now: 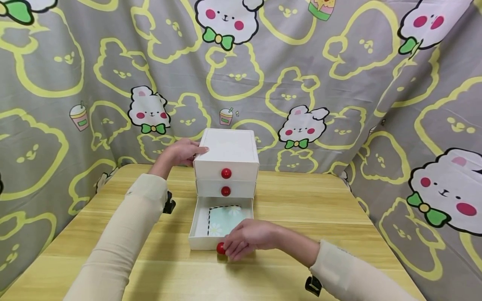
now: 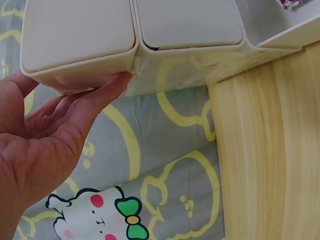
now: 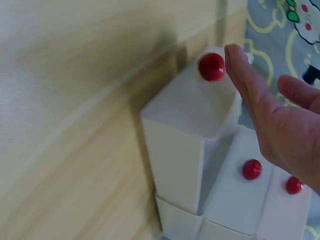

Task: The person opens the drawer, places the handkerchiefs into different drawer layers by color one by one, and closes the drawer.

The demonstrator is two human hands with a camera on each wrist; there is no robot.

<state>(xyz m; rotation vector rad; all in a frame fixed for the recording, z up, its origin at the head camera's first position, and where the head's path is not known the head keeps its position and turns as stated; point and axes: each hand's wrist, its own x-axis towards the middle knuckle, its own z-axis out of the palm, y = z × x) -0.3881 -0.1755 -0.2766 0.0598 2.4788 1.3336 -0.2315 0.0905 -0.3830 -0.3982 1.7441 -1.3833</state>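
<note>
A white cabinet of three drawers (image 1: 229,146) with red knobs stands on the table. My left hand (image 1: 184,151) holds its upper left edge, thumb on top and fingers against the side; in the left wrist view the hand (image 2: 55,130) lies along that side. The bottom drawer (image 1: 199,243) is pulled out, and a pale green sheet (image 1: 224,219) with white flowers and a black-and-white dashed border lies in it. At the drawer's red knob (image 3: 211,67) is my right hand (image 3: 280,110), its fingers fairly straight beside the knob and the thumb apart. Whether they touch cannot be told.
The wooden table (image 1: 301,209) runs out to both sides of the cabinet. Behind it hangs a grey curtain (image 1: 241,83) printed with cartoon rabbits. The upper two drawers are closed. A small pink and white thing (image 2: 289,4) shows at the left wrist view's top edge.
</note>
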